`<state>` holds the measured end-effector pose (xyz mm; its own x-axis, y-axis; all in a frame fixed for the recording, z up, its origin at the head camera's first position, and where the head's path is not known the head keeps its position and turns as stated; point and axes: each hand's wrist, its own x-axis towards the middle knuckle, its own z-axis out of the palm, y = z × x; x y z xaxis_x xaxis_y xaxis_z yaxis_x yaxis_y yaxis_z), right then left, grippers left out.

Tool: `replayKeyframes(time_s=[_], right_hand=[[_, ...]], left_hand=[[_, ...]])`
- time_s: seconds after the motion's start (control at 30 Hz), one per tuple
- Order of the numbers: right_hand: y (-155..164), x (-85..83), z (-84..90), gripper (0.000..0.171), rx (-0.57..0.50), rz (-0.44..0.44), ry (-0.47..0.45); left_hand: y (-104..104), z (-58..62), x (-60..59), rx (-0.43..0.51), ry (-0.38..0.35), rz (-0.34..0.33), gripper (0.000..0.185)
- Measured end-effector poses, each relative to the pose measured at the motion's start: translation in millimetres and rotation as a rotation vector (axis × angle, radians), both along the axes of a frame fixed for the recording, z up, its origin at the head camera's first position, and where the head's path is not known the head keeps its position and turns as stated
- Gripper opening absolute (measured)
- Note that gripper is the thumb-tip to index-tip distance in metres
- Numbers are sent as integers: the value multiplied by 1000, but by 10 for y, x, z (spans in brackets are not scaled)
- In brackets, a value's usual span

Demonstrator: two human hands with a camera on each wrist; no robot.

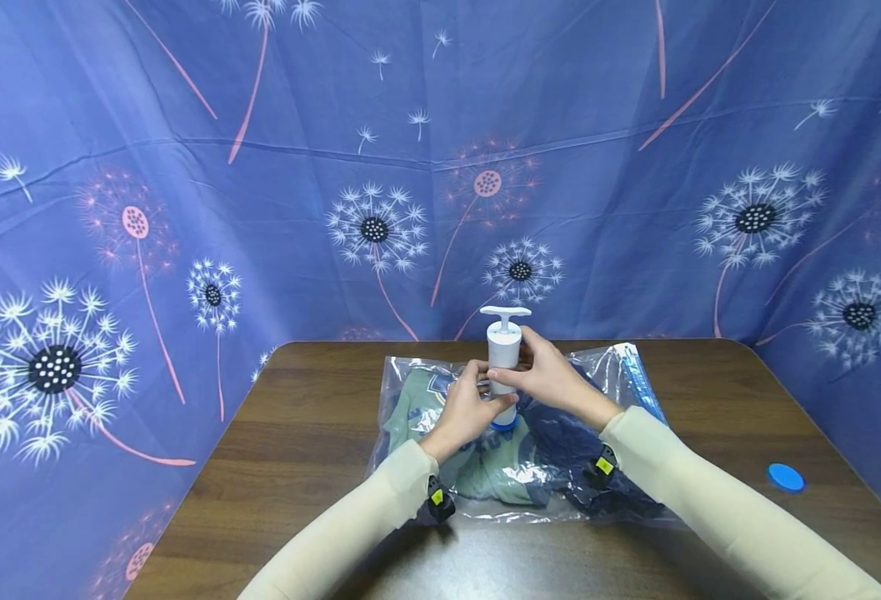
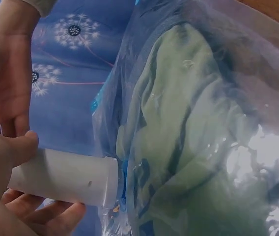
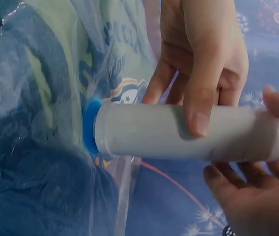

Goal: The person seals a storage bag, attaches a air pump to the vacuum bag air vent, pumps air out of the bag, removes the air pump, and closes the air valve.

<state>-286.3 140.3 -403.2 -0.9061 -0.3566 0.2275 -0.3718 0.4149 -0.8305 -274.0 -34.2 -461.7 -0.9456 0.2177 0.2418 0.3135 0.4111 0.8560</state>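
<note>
Blue dandelion cloth behind, brown bench (image 1: 275, 433) below: at frame centre both hands, left hand (image 1: 461, 412) and right hand (image 1: 548, 377), curl round the white pump (image 1: 503, 360), seated upright on the bag's blue valve (image 3: 91, 127); looks like seating's done, next the handle needs lifting

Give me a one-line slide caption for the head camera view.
Both hands, left hand and right hand, hold a white pump upright on a bag of clothes on a table.

Your head view is evenly lit, sharp, bowed at edges. Glare whitens the plastic bag (image 2: 257, 147) in your left wrist view; both wrist views slightly soft.
</note>
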Motion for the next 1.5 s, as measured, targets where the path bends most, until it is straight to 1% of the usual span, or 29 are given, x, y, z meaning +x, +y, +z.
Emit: replayKeyframes(time_s=[0.07,0.13,0.27,0.33,0.47,0.53,0.63,0.7,0.83,0.9,1.07,1.23,1.3,1.4,1.5], right_hand=[[34,-16,-7,68,-47,45,-8],[69,-32,-8,69,-112,89,-39],[130,-78,2,74,-236,178,-123],[147,-98,13,76,-275,208,-149],[148,-120,45,76,-311,251,-135],[139,-120,58,73,-318,271,-122],[128,-118,56,65,-300,295,-98],[123,-109,55,62,-273,285,-80],[108,-80,63,62,-197,214,-44],[95,-71,66,63,-173,182,-36],[73,-61,52,58,-140,113,-21],[49,-53,43,56,-108,52,31],[31,-42,49,55,-101,28,57],[4,-22,49,53,-95,-7,80],[-27,1,47,53,-100,-34,84]], left_hand=[[-11,-2,-9,-1,8,-14,57],[-29,-5,-25,-4,15,-37,56],[-77,14,-48,-15,-10,-98,54],[-96,24,-68,-20,-29,-133,53],[-115,38,-109,-30,-46,-187,51],[-118,44,-118,-37,-54,-199,51],[-117,45,-118,-47,-56,-207,52],[-119,45,-112,-60,-60,-212,54],[-130,44,-100,-67,-60,-215,59],[-137,43,-95,-70,-47,-207,60],[-146,64,-50,-80,-29,-181,66],[-133,86,19,-34,-25,-122,69],[-117,83,37,-5,-10,-92,69],[-79,61,54,33,9,-55,68],[-35,26,64,47,31,-20,65]])
